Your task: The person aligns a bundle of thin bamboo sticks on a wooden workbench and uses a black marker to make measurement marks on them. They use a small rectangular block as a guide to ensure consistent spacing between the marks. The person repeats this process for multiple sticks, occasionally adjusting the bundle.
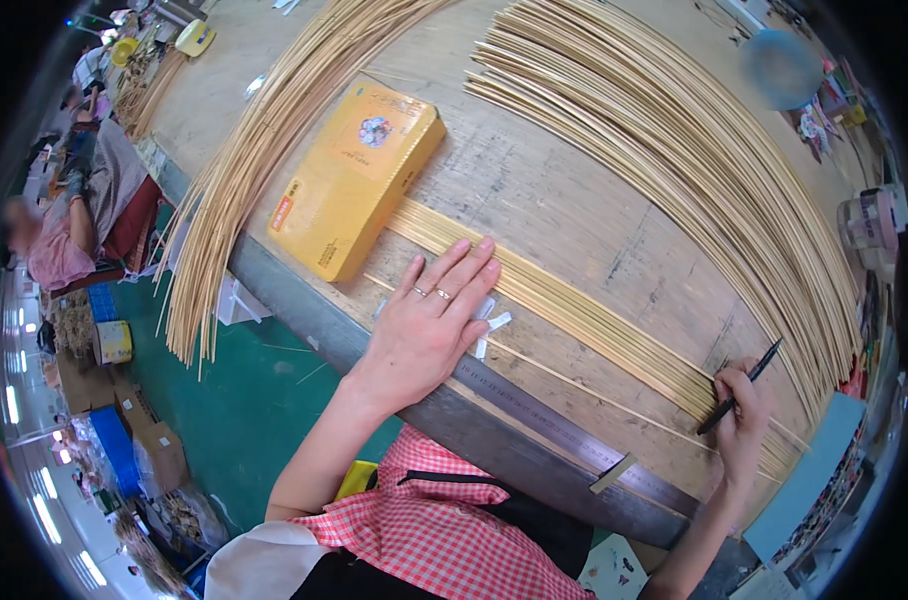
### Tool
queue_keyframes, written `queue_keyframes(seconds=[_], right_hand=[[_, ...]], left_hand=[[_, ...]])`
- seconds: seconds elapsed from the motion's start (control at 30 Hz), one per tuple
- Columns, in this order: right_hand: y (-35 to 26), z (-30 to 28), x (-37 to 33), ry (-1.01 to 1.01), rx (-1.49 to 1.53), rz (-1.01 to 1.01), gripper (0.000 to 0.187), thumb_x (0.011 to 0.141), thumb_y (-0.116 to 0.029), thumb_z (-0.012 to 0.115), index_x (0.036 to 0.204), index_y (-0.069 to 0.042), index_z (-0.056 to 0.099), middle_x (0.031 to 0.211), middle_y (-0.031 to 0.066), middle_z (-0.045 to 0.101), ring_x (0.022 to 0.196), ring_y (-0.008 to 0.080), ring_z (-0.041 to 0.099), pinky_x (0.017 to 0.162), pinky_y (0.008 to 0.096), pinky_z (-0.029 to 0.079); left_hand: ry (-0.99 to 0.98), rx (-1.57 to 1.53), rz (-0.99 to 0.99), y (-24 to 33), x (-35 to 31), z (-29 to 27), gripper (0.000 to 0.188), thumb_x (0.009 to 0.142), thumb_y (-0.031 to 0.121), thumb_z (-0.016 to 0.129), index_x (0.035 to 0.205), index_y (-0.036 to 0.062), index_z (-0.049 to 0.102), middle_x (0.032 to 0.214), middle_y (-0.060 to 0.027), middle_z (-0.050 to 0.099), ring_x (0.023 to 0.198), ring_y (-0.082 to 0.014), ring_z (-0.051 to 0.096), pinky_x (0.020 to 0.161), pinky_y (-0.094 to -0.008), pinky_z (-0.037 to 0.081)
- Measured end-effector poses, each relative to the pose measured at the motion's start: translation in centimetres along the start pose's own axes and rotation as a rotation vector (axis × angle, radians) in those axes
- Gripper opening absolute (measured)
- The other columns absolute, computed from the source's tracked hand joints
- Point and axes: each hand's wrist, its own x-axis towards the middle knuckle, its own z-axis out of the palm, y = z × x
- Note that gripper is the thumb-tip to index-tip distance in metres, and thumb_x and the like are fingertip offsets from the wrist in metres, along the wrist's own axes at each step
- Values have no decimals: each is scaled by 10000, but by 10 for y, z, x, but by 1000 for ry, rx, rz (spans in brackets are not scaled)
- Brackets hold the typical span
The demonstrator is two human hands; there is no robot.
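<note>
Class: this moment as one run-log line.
left hand: fingers on stick row | right hand: holding black pen | yellow box: at row's left end

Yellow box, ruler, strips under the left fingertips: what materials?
Yellow box: probably printed cardboard, slight sheen; crisp folded edges.
Ruler: likely steel, satin; grey metallic sheen, dark graduations.
Strips: bamboo or similar wood, smooth-looking; straw-coloured, long, slender. Exact kind unclear.

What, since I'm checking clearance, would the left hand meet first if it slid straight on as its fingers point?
Probably the right-side stick bundle, across bare table beyond the sticks under the left hand; depth is unclear.
</note>
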Motion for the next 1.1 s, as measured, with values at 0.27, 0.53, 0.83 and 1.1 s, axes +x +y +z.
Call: queue_keyframes(seconds=[0.27, 0.53, 0.83, 1.1], right_hand=[[-23, 4, -2, 10, -43, -71, 381, 741, 118, 631, 1088, -39, 641, 1104, 163, 658, 1021, 352, 637, 855, 424, 500], [-93, 57, 21, -391, -107, -367, 505, 885, -96, 635, 1384, -93, 556, 1585, 190, 403, 1477, 384, 372, 1168, 602, 326], [-86, 73, 17, -435, -122, -335, 489, 931, -165, 595, 1407, -72, 530, 1624, 174, 352, 1509, 356, 333, 1172, 625, 300], [-83, 76, 16, -417, -140, -370, 486, 923, -158, 594, 1396, -65, 540, 1623, 171, 360, 1503, 355, 347, 1172, 610, 305]], left_hand=[[-15, 50, -6, 2, 1, -3, 630, 915, 188, 668, 1500, 77, 460, 1599, -94, 402, 1476, -313, 374, 1164, -569, 338], [-21, 55, -22, 1, 1, 1, 659, 898, 137, 673, 1514, 88, 443, 1611, -76, 389, 1488, -310, 357, 1194, -564, 295], [-39, 83, -3, 3, 0, -1, 726, 892, 181, 686, 1546, 70, 391, 1635, -102, 348, 1502, -324, 335, 1190, -574, 296], [-131, -72, 138, 27, 15, 7, 838, 879, 257, 686, 1593, 51, 299, 1667, -161, 263, 1532, -362, 270, 1205, -558, 263]])
